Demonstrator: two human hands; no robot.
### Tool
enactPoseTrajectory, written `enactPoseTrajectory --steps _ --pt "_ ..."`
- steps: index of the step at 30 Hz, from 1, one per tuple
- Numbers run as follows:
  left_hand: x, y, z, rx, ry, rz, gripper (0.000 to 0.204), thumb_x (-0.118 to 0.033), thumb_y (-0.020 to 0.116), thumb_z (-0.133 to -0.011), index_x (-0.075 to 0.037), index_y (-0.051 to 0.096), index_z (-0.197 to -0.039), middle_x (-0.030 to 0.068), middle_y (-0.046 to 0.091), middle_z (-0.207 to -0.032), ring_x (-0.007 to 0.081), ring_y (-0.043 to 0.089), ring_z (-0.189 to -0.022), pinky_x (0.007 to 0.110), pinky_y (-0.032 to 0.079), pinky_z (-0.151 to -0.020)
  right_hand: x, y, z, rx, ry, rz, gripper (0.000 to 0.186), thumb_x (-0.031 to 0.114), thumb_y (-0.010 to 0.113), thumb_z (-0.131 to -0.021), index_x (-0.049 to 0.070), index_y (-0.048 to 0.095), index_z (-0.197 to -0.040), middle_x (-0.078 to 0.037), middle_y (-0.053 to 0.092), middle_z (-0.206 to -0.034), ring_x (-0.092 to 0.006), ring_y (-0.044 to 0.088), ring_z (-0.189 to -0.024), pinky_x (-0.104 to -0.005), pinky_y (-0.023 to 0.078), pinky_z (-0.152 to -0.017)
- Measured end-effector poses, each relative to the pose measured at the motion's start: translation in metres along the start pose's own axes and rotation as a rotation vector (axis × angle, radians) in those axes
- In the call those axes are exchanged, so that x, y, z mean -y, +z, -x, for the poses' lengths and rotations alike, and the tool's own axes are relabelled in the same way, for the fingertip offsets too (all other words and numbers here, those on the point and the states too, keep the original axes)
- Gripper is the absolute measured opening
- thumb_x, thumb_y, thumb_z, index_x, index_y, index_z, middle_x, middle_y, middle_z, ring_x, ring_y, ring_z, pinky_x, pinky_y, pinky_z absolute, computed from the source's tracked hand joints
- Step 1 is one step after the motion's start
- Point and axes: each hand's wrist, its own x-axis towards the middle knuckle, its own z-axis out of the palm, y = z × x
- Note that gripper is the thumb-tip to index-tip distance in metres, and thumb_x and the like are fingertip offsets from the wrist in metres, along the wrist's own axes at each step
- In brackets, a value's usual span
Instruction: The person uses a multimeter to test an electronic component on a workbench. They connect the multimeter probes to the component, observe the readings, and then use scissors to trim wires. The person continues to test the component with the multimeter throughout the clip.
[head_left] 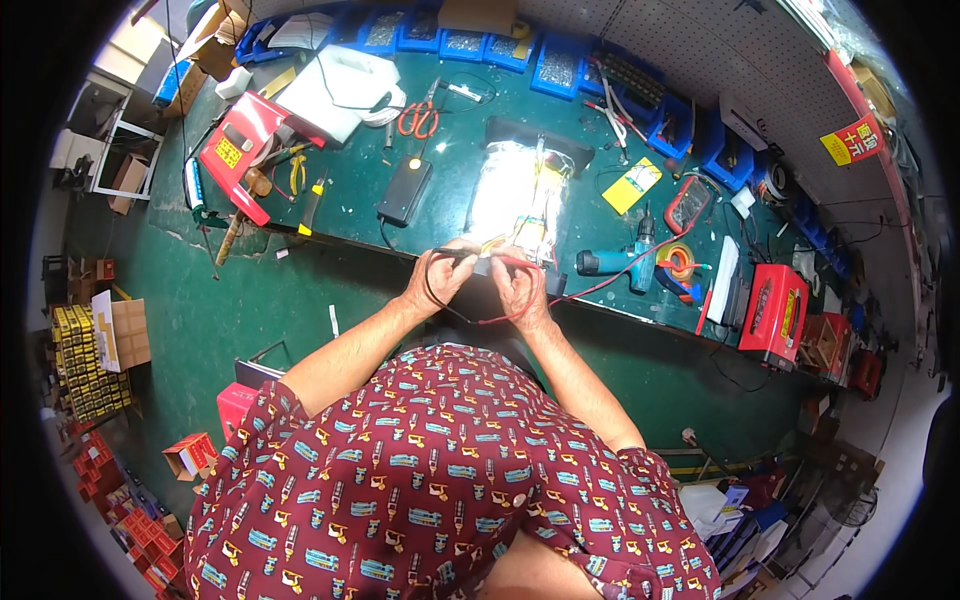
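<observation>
Two-handed grip [518,287] on cables [429,284] — seemingly at bench edge [640,319].

On the table [350,218], the corded box [406,190] lies left of the device [502,200], with the scissors [430,106] and jug [335,95] beyond it, the drill [641,258] and multimeter [688,205] on the right, the bins [463,46] along the far edge, and the cables [428,283] at the near edge, before the device.

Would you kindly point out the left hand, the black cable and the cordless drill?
Left hand [444,277]: head view, middle of the hand.
Black cable [427,283]: head view, left bend of its loop.
Cordless drill [641,261]: head view, teal body.
</observation>
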Motion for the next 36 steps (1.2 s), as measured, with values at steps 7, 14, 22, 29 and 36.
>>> enactPoseTrajectory --steps 7,14,22,29,36 --pt "0.002 0.001 -0.001 -0.002 0.021 -0.140 0.022 -0.009 0.061 -0.098 0.000 0.067 -0.116 0.0147 0.073 -0.101 0.0232 0.070 -0.089 0.034 0.055 -0.082 -0.001 0.002 0.000 -0.007 -0.038 0.000 0.019 0.009 0.063 -0.098 -0.001 0.066 -0.113 -0.023 0.071 -0.102 -0.0386 0.072 -0.097 -0.0404 0.056 -0.084" --pt "-0.002 -0.001 -0.003 0.040 0.100 -0.242 0.021 -0.016 0.060 -0.099 0.000 0.068 -0.111 0.0204 0.070 -0.098 0.0374 0.070 -0.089 0.041 0.055 -0.083 -0.005 0.012 0.007 0.002 0.061 -0.205 0.008 0.006 0.060 -0.101 0.000 0.066 -0.101 -0.001 0.061 -0.089 -0.0124 0.059 -0.083 -0.0272 0.049 -0.073" --pt "-0.013 -0.002 -0.004 -0.012 0.150 -0.250 0.017 -0.008 0.061 -0.097 0.001 0.068 -0.110 0.0193 0.070 -0.096 0.0356 0.071 -0.083 0.040 0.056 -0.076 -0.007 0.016 0.005 -0.093 -0.020 -0.105 0.015 0.005 0.071 -0.093 0.002 0.066 -0.107 -0.016 0.071 -0.098 -0.0344 0.072 -0.093 -0.0386 0.057 -0.079" --pt "-0.011 -0.003 -0.003 0.011 0.137 -0.218 0.017 -0.006 0.061 -0.097 0.001 0.067 -0.111 0.0181 0.071 -0.098 0.0316 0.071 -0.083 0.038 0.056 -0.077 0.001 0.011 0.006 -0.068 0.003 -0.103 0.018 0.008 0.068 -0.095 0.002 0.066 -0.112 -0.018 0.072 -0.103 -0.0359 0.071 -0.098 -0.0401 0.057 -0.084" --pt "-0.013 -0.003 -0.003 -0.001 0.144 -0.211 0.017 -0.007 0.060 -0.097 0.001 0.067 -0.110 0.0183 0.071 -0.099 0.0324 0.071 -0.084 0.038 0.056 -0.078 -0.001 0.013 0.006 -0.063 0.001 -0.120 0.018 0.008 0.068 -0.096 0.001 0.066 -0.113 -0.018 0.072 -0.103 -0.0358 0.072 -0.097 -0.0400 0.057 -0.083"
